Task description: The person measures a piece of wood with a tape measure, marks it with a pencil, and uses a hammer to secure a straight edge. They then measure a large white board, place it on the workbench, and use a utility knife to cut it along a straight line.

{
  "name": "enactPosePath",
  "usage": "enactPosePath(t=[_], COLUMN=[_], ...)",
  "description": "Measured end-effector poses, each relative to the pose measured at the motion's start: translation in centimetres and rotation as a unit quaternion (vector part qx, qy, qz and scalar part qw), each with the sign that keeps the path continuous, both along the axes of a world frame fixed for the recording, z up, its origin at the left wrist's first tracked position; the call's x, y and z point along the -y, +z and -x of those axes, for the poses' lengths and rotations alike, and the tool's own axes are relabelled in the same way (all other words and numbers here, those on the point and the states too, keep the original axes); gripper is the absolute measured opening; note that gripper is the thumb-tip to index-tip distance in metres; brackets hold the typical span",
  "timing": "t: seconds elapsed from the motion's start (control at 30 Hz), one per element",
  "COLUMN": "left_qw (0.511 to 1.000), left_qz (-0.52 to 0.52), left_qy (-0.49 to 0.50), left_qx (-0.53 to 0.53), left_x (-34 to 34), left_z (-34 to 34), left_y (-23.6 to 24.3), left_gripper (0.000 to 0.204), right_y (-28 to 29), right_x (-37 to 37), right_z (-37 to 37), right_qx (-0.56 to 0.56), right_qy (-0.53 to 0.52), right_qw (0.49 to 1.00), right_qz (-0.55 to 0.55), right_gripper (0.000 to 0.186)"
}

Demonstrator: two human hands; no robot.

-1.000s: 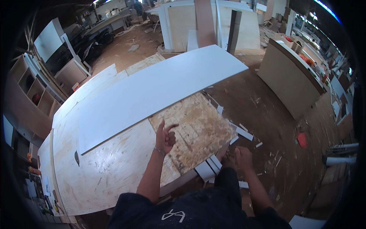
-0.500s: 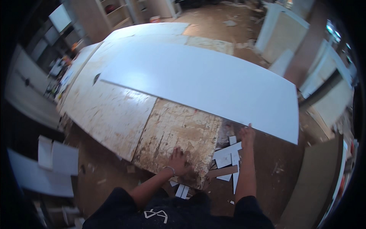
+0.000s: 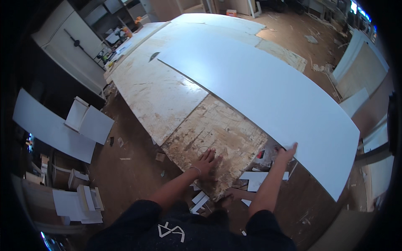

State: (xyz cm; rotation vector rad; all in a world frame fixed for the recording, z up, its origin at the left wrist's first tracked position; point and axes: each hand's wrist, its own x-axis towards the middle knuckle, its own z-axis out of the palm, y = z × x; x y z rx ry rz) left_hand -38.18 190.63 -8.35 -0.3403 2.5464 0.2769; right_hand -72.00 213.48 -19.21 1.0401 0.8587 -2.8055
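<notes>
Left hand (image 3: pixel 206 162) flat on worktable (image 3: pixel 217 129); right hand (image 3: pixel 287 152) touching white panel (image 3: pixel 268 92).

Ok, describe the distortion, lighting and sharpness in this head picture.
Head view: strong fisheye, so the straight edge of the white panel bows toward the rim, and the corners go black. Light is even and soft, with no hard glare on the panel. The left hand on the worn board and the right hand at the panel's edge look reasonably sharp.
</notes>
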Motion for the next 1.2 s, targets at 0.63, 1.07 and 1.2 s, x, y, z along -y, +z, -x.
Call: enactPosePath(t=[0.63, 1.07, 1.2], left_qw=[0.501, 0.39, 0.358], left_qz=[-0.414, -0.604, -0.626], left_qy=[0.704, 0.641, 0.654], left_qx=[-0.287, -0.267, -0.229], left_x=[13.4, 11.9, 18.8], left_z=[2.2, -23.1, -31.6], left_y=[-1.5, -0.2, -0.8], left_gripper=[0.065, 0.053, 0.054], right_y=[6.9, 13.2, 13.1], right_x=[-32.3, -19.3, -11.5], right_z=[-26.7, -38.3, -43.0], right_qx=[-0.009, -0.041, -0.054], right_qy=[-0.14, -0.15, -0.142], right_qw=[0.929, 0.818, 0.81], right_qz=[-0.343, -0.554, -0.566], right_gripper=[0.063, 0.064, 0.064])
